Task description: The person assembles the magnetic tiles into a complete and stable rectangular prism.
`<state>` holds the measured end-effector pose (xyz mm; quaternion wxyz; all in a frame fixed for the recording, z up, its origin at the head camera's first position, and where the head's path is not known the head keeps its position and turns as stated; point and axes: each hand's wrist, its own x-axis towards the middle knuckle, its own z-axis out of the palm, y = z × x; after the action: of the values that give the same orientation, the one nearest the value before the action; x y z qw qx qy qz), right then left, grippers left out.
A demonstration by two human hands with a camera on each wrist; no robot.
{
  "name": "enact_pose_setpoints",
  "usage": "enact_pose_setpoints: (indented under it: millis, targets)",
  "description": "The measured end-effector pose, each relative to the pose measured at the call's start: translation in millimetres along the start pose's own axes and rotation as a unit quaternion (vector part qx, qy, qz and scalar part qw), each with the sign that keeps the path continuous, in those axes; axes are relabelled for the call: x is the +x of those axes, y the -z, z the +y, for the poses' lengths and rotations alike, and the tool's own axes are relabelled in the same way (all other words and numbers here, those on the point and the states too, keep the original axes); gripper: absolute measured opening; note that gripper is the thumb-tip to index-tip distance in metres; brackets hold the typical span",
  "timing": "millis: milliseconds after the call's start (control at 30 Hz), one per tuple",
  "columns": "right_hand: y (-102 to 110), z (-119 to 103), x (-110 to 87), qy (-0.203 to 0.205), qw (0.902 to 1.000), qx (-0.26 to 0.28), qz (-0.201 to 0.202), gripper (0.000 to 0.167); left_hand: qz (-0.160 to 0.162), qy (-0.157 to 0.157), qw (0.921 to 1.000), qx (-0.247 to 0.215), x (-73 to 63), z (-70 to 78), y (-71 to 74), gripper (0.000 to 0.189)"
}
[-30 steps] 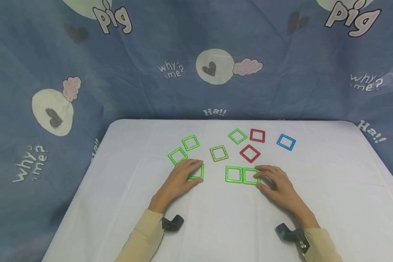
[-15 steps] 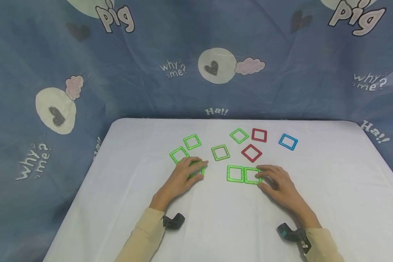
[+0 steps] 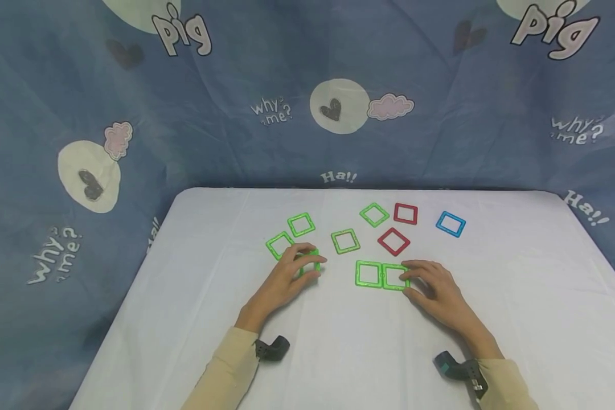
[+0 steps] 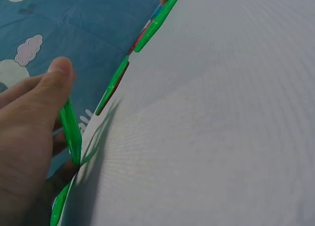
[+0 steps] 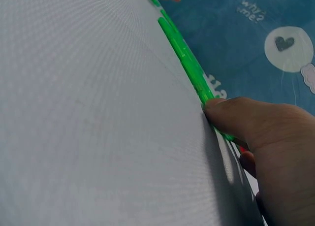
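In the head view my left hand [image 3: 287,274] holds a green square magnetic tile [image 4: 72,135] up on edge. The left wrist view shows it between thumb and fingers, its lower edge close to the cloth. To the right, two green tiles lie flat, edge to edge: a left tile [image 3: 369,262] and a right tile [image 3: 393,288]. My right hand [image 3: 437,289] pinches the right tile at its outer side, thumb at the near corner and fingers at the far one. In the right wrist view the thumb [image 5: 231,115] presses along the end of the pair [image 5: 184,58].
Behind the hands lie loose square tiles: several green ones, such as one tile [image 3: 341,232] in the middle and another [image 3: 275,237] beside the left fingers, two red tiles [image 3: 406,205] and a blue tile [image 3: 447,231]. White cloth covers the table [image 3: 338,353]; a printed blue curtain [image 3: 225,142] hangs behind.
The green tile in the left hand has gone from lying flat to standing tilted up, with the left fingers now around it. The right hand and the joined pair stay in place.
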<state>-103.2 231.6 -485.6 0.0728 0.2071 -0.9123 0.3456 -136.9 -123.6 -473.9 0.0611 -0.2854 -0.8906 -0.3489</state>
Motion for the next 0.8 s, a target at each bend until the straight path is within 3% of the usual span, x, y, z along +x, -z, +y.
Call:
enact_pose_setpoints:
  millis: [367,600,800]
  targets:
    - [0,1,-0.6,0.0,1.0,0.0,0.003,0.029,0.031,-0.023,0.9985,-0.04,2.7,0.3,-2.5,0.027]
    - [-1,1,0.0,0.007,1.0,0.001,0.005,0.03,0.028,-0.019,0.9976,-0.06,5.8,3.5,-6.3,0.027]
    - [-1,2,-0.1,0.011,0.9999,-0.003,0.008,0.03,0.036,-0.037,0.9948,-0.088,9.0,6.7,-10.4,0.027]
